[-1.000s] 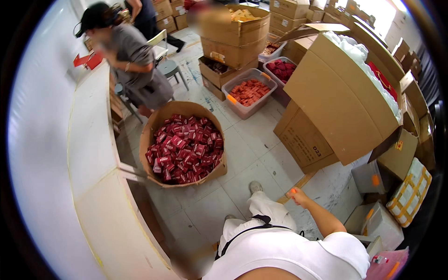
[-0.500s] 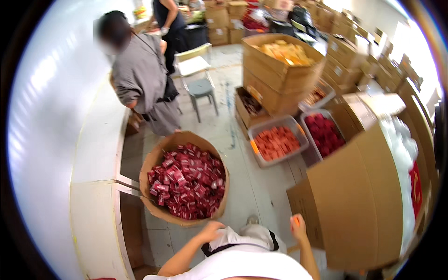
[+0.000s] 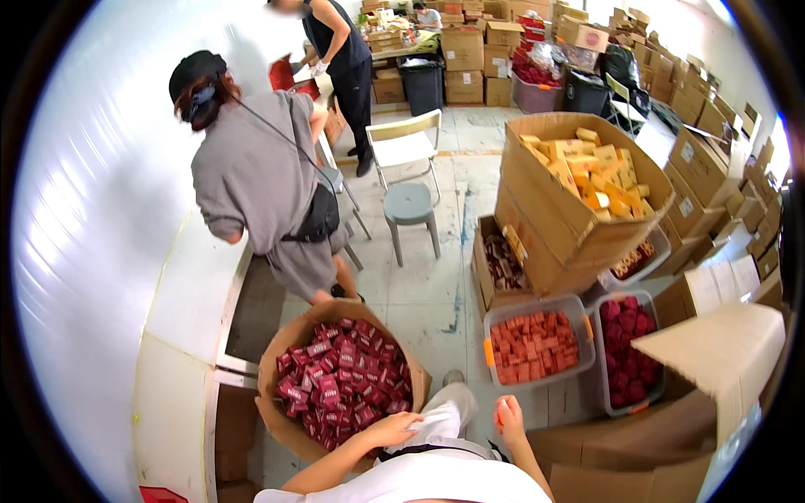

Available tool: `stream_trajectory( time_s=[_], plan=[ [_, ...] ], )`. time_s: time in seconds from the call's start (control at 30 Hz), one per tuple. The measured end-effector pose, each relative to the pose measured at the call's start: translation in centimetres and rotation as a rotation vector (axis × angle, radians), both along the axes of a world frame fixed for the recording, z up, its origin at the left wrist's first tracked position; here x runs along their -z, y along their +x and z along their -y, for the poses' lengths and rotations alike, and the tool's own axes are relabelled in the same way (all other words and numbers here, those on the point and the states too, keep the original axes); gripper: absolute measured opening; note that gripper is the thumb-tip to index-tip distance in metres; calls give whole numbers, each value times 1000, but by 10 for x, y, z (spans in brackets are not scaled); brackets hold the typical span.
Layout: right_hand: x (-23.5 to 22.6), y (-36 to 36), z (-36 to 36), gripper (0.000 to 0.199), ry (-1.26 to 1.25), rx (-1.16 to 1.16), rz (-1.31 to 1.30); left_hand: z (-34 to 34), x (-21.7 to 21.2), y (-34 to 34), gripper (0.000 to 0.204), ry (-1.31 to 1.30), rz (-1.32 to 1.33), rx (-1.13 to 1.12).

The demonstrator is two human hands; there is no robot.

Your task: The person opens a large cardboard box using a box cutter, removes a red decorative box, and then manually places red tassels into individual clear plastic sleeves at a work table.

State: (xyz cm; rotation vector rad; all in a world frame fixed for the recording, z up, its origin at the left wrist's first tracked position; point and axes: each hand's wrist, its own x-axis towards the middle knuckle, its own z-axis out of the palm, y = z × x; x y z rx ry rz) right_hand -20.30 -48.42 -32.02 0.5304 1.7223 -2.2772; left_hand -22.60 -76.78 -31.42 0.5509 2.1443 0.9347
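- Low in the frame, the left hand [image 3: 392, 429] rests with fingers loosely spread on the near rim of a round brown cardboard drum [image 3: 285, 419]; it grips nothing that I can see.
- The right hand [image 3: 509, 412], lower centre, is closed around a small orange packet [image 3: 501, 413], held above the pale tiled floor [image 3: 428, 293].
- The drum, lower left of centre, is heaped with small dark red foil sachets [image 3: 344, 381] with pale label patches.
- Right of centre sits a clear plastic tub with orange handles [image 3: 493, 335] full of orange-red packets; just beside it, a second clear tub [image 3: 605, 394] holds deep red pouches.
- A tan cardboard flap [image 3: 725, 352] juts in at lower right.
- Mid-right, a large open brown carton [image 3: 553, 226] is packed with yellow and orange boxes.
- Left of centre, a person in a grey top [image 3: 251, 180] bends over a white tabletop [image 3: 197, 285].
- Centre, a grey round stool [image 3: 409, 205] stands before a white chair [image 3: 402, 142].
- Upper frame: stacked brown cartons [image 3: 470, 50] line the far end.
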Motion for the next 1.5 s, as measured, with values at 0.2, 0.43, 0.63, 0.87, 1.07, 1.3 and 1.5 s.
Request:
stream_trajectory(
  time_s=[0.2,0.43,0.63,0.87,1.07,1.3,1.5],
  plan=[
    [-30,-145,18,35,-317,-222,59,-57,-66,-146,60,358,44,-250],
    [-74,-279,64,41,-343,-576,193,-75,-71,-251,59,441,-10,-416],
    [-48,-412,57,46,-513,-795,256,-70,-56,-364,41,411,196,-652],
    [-56,-599,39,42,-155,-666,103,-85,-16,-564,34,695,195,-789],
    [-85,-721,16,27,116,-408,-168,-100,-58,-716,21,576,132,-544],
    [-85,-819,-36,13,402,-150,-259,-150,-59,-855,22,595,609,-177],
    [-74,-952,-49,23,98,490,-301,-210,-49,-1009,29,590,810,72]
  ],
)
